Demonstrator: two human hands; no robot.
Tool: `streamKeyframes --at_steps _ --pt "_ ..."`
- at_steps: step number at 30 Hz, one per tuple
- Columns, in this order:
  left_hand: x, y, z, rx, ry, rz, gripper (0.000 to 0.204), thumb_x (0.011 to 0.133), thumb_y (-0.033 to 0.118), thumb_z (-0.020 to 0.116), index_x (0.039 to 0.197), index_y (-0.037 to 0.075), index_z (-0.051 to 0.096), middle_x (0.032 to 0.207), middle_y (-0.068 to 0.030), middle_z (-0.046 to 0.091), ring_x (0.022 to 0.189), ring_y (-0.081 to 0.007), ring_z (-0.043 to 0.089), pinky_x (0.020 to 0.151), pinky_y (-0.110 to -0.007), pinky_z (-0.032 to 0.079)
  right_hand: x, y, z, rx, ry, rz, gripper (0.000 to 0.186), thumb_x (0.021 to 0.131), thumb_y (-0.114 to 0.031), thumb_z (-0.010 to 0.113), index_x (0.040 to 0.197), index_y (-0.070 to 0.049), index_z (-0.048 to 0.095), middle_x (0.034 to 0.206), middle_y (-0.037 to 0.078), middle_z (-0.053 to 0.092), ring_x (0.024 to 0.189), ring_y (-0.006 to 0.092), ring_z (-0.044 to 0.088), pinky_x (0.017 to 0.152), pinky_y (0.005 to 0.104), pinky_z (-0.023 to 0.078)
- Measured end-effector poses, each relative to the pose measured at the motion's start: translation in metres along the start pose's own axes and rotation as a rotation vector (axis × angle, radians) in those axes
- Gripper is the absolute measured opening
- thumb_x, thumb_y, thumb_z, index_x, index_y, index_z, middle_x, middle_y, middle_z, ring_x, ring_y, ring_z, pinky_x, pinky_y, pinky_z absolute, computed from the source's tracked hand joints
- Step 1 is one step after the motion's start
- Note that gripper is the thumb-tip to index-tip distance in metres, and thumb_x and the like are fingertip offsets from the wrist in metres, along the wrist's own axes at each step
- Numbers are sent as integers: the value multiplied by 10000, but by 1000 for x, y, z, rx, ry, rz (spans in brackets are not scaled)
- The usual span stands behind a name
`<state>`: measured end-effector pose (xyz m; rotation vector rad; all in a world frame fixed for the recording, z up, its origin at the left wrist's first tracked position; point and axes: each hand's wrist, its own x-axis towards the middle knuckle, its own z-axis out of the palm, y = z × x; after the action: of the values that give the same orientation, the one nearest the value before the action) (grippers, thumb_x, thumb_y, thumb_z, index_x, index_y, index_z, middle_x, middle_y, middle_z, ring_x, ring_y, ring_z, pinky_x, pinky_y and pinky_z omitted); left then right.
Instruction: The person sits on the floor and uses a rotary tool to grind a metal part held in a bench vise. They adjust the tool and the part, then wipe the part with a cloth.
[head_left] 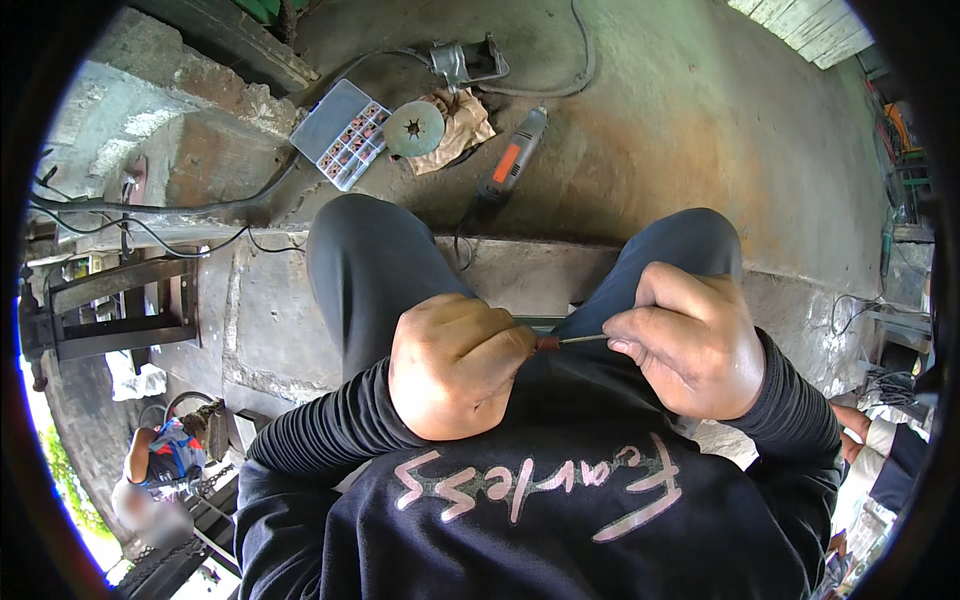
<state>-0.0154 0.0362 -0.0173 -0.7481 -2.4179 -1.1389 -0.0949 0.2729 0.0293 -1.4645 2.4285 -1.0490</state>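
Left hand point(458, 365) and right hand point(700, 345), curled inward, pinch a thin red-ended rod point(572, 341).

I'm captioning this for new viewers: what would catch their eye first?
Mid-picture, the left hand and right hand pinch a thin metal rod with a reddish end. Higher up, a grey-and-orange power tool lies right of an open compartment box.

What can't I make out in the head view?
In the head view:
Metal shank, right end: hidden by the right hand.
Reddish-brown tip, left end: hidden by the left hand.
Pieces in the compartment case: too small to identify.
Grey hose, far end: cut off by upper edge.
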Motion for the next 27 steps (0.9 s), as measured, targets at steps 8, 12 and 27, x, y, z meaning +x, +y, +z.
streamKeyframes --at_steps 8,12,27 --pt "8 -20 4 84 -69 68 214 619 12 707 826 25 656 709 -80 621 560 -262 599 513 -370 457 10 28 1 205 -127 144 136 766 21 724 870 -34 656 783 101 546 637 274 600 579 350 475" --pt "19 -71 -1 225 -81 -203 98 774 55 693 866 46 661 756 -119 645 679 -337 642 599 -423 508 35 98 12 433 -48 402 62 871 -23 683 924 -37 655 754 27 573 666 144 579 629 284 463" --pt "-14 -153 -10 -171 -278 -614 133 818 114 750 928 41 729 859 -147 626 811 -347 659 728 -416 532 253 243 231 697 367 484 342 867 -26 649 1203 -7 586 1041 112 679 846 193 651 753 332 532"
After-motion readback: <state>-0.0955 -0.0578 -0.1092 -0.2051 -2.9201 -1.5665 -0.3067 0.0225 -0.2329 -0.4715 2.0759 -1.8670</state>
